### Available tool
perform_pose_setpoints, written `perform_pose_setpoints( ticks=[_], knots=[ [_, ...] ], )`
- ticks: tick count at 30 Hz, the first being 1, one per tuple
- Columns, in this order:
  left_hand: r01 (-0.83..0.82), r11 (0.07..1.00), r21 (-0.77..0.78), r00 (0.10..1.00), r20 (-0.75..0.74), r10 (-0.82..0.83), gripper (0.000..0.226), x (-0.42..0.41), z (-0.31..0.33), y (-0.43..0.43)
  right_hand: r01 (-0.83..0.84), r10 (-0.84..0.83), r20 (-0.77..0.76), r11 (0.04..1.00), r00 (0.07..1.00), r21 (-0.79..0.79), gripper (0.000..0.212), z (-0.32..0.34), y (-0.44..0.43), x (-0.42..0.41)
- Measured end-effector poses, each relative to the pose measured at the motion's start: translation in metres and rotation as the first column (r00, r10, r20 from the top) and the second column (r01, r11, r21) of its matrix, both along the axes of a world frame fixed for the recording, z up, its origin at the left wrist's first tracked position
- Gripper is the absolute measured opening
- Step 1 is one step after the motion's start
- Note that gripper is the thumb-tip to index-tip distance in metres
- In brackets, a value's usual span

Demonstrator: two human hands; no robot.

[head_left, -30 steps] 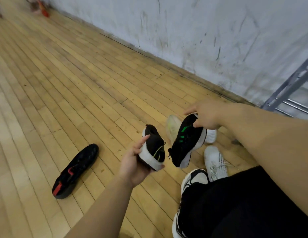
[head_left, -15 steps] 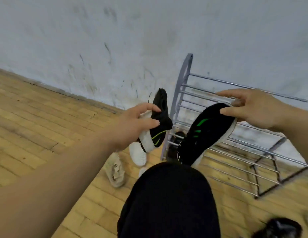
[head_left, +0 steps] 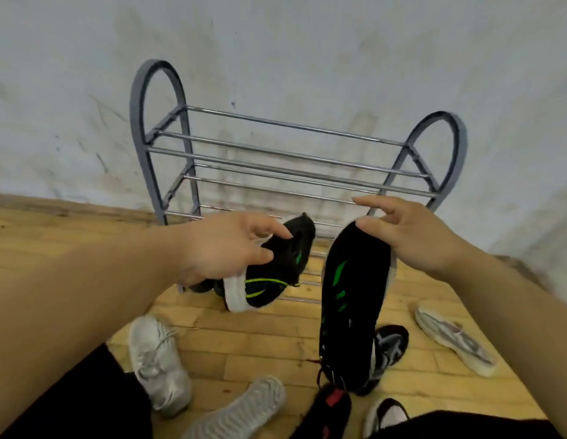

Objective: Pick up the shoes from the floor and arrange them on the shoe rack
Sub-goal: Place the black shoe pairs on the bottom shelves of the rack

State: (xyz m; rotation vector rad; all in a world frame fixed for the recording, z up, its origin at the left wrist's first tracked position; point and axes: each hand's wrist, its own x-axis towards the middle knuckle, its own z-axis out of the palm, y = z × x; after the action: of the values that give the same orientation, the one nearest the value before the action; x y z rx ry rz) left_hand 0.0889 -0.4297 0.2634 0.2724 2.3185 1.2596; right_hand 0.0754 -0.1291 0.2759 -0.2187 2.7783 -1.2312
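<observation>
A grey metal shoe rack (head_left: 307, 160) with chrome bars stands against the wall, straight ahead. My left hand (head_left: 222, 248) grips a black shoe with a white sole and green lines (head_left: 269, 270), held in front of the rack's lower bars. My right hand (head_left: 412, 236) pinches the heel of a second black shoe with green marks (head_left: 351, 305), which hangs toe down in front of the rack's right half. Both shoes are off the floor.
Loose shoes lie on the wooden floor below: a white sneaker (head_left: 155, 359), a grey-soled shoe on its side (head_left: 241, 410), a black and grey shoe (head_left: 391, 343), a pale shoe (head_left: 453, 340) at right, and a black and red shoe (head_left: 332, 407). My dark trousers fill the bottom corners.
The view has swung from the floor to face the rack squarely. Both hands have carried their black shoes closer to the rack's lower bars.
</observation>
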Motion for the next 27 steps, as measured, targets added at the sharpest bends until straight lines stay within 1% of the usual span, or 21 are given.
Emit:
perform_pose_setpoints(
  ticks=[2,4,8,10,13,16,18,23,27],
  knots=[
    [-0.009,1.0,-0.002,0.999,0.047,0.009,0.029,-0.005,-0.011,0.005,-0.009,0.011,0.047,0.999,0.999,-0.052,0.035,-0.005,0.001,-0.005],
    [-0.012,1.0,-0.011,0.998,0.055,0.013,0.029,-0.015,-0.025,0.01,-0.003,0.011,0.078,0.995,0.997,-0.102,0.034,-0.009,-0.001,-0.013],
    [0.042,0.999,-0.029,0.998,0.046,-0.041,0.036,-0.029,-0.039,0.025,-0.009,0.029,0.107,0.983,0.994,-0.182,0.031,-0.017,-0.006,-0.034],
    [0.037,0.999,0.012,0.998,0.042,-0.038,0.042,-0.036,-0.041,0.026,-0.004,0.029,0.105,0.973,0.994,-0.231,0.029,-0.019,-0.01,-0.042],
    [0.05,0.998,0.03,0.998,-0.024,-0.05,0.052,-0.045,-0.039,0.024,0.036,-0.01,0.1,0.964,0.995,-0.265,0.027,-0.021,-0.014,-0.053],
    [0.118,0.993,-0.007,0.987,-0.113,-0.118,0.067,-0.048,-0.034,0.019,0.072,-0.042,0.11,0.955,0.993,-0.286,0.027,-0.025,-0.016,-0.061],
    [0.17,0.985,0.002,0.977,-0.132,-0.168,0.07,-0.049,-0.031,0.018,0.114,-0.072,0.129,0.929,0.989,-0.351,0.027,-0.026,-0.018,-0.063],
    [0.343,0.939,-0.003,0.915,-0.224,-0.335,0.06,-0.047,-0.022,0.016,0.211,-0.132,0.185,0.824,0.974,-0.525,0.024,-0.021,-0.024,-0.064],
    [0.426,0.905,0.003,0.883,-0.217,-0.416,0.052,-0.045,-0.018,0.014,0.267,-0.155,0.234,0.763,0.96,-0.589,0.025,-0.016,-0.028,-0.06]
  ],
)
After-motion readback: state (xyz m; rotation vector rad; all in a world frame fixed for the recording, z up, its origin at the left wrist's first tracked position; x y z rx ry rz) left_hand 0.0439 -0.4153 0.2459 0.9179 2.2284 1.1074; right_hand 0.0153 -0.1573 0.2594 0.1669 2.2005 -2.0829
